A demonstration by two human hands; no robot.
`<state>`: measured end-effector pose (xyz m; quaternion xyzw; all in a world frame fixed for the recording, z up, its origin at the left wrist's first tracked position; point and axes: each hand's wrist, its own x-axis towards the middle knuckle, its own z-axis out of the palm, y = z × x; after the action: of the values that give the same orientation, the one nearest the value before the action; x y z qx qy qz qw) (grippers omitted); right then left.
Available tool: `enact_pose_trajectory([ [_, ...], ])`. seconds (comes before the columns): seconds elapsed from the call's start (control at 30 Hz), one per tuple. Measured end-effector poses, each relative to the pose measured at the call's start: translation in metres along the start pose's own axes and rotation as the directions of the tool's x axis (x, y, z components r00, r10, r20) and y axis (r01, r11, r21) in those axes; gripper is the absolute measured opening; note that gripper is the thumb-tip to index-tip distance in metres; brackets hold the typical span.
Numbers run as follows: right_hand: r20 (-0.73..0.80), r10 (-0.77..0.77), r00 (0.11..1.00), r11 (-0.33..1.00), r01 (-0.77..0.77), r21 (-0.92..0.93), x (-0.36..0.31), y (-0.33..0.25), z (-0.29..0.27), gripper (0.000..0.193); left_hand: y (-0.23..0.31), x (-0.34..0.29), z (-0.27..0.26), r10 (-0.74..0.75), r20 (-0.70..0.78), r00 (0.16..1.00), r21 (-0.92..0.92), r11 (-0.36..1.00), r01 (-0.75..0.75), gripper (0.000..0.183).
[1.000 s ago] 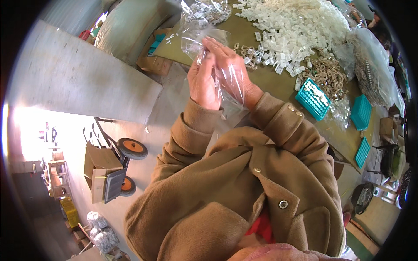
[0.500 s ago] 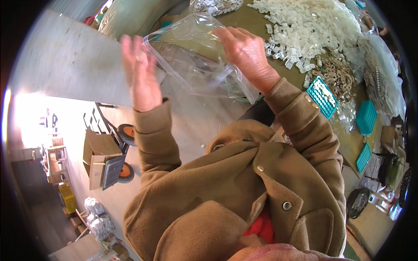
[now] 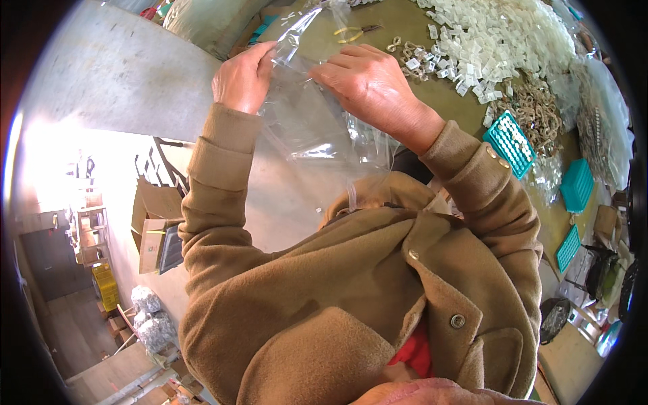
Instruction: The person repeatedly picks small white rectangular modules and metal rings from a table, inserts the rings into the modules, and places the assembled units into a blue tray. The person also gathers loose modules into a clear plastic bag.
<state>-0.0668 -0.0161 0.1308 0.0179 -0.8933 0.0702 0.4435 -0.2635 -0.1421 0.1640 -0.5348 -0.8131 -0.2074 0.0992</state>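
A clear plastic bag (image 3: pixel 314 128) hangs in front of me between my two hands, its lower part crumpled over the floor. My left hand (image 3: pixel 244 77) pinches its upper edge on the left, fingers closed. On the right, my right hand (image 3: pixel 368 79) grips the bag between thumb and curled fingers. Glare and transparency hide exactly where the bag's opening lies. Just beyond my right hand, yellow-handled pliers (image 3: pixel 358 32) lie on the green tabletop (image 3: pixel 398 19).
A large heap of small clear plastic pieces (image 3: pixel 499 40) covers the far right of the table. Beside it lie brown cords (image 3: pixel 533 111) and teal trays (image 3: pixel 511 144), one holding white pieces. A cardboard box (image 3: pixel 156 209) stands on a cart to the left, near wrapped silver bundles (image 3: pixel 154 322).
My left hand has gone from spread beside the bag to pinching its edge. The right hand keeps its grip, and the bag has shifted, uncovering the pliers.
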Motion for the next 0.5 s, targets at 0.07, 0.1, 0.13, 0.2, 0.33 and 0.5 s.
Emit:
enact_pose_trajectory([
  [0.07, 0.028, 0.103, 0.994, 0.993, -0.101, -0.057, -0.011, 0.002, 0.000, 0.015, 0.007, -0.001, 0.000, 0.010, -0.079, 0.997, -0.085, 0.996, -0.017, 0.029],
  [0.1, 0.037, 0.194, 0.980, 0.975, -0.188, -0.123, -0.019, 0.003, 0.001, 0.016, 0.011, -0.002, -0.002, -0.052, -0.067, 0.996, -0.092, 0.995, 0.045, 0.031],
  [0.13, 0.017, 0.260, 0.965, 0.951, -0.253, -0.178, -0.028, 0.003, 0.001, 0.017, 0.016, -0.004, -0.006, -0.021, -0.095, 0.995, -0.212, 0.977, 0.000, 0.033],
  [0.2, 0.115, 0.457, 0.882, 0.879, -0.428, -0.209, -0.047, 0.009, 0.004, 0.020, 0.024, -0.014, -0.018, -0.017, -0.098, 0.995, -0.399, 0.917, -0.023, 0.039],
  [0.33, 0.147, 0.710, 0.689, 0.704, -0.688, -0.177, -0.086, 0.022, 0.000, 0.026, 0.029, -0.019, -0.043, 0.002, -0.260, 0.966, -0.358, 0.928, -0.098, 0.042],
  [0.5, 0.268, 0.942, 0.202, -0.081, -0.637, 0.766, -0.103, 0.030, 0.001, 0.024, 0.023, -0.040, -0.036, -0.122, -0.167, 0.978, -0.423, 0.905, 0.040, 0.033],
])
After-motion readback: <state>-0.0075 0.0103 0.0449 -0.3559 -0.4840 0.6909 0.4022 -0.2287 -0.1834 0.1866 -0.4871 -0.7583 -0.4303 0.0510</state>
